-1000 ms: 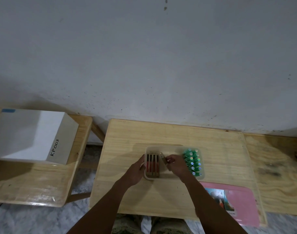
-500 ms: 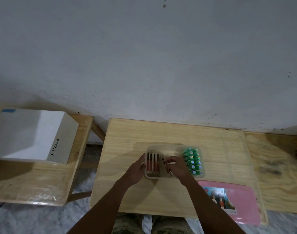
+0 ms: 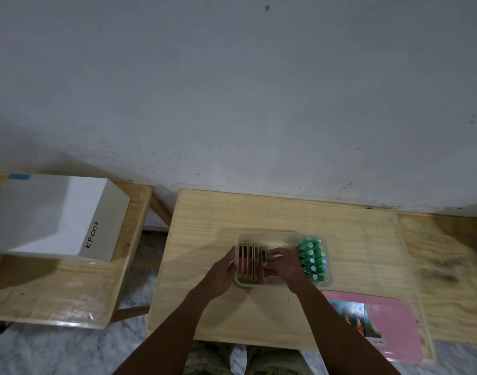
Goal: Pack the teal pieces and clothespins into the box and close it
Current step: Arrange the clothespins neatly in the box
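Note:
A translucent plastic box [image 3: 283,236] sits in the middle of the wooden table [image 3: 286,212]. Teal pieces [image 3: 312,259] stand packed in a row at the box's right end. Wooden clothespins [image 3: 247,262] with red and dark parts lie side by side at its left end. My left hand [image 3: 221,272] grips the box's left rim. My right hand [image 3: 283,263] is inside the box, fingers pinched on one clothespin [image 3: 264,257] beside the row. The pink lid [image 3: 389,323] with a picture label lies on the table to the front right.
A white carton [image 3: 50,220] marked KP003 rests on a wooden bench at the left. Another wooden surface [image 3: 448,266] adjoins the table on the right. A grey wall rises right behind the table.
My right hand has lowered the clothespin into the box next to the row at the left end. My left hand has stayed on the rim.

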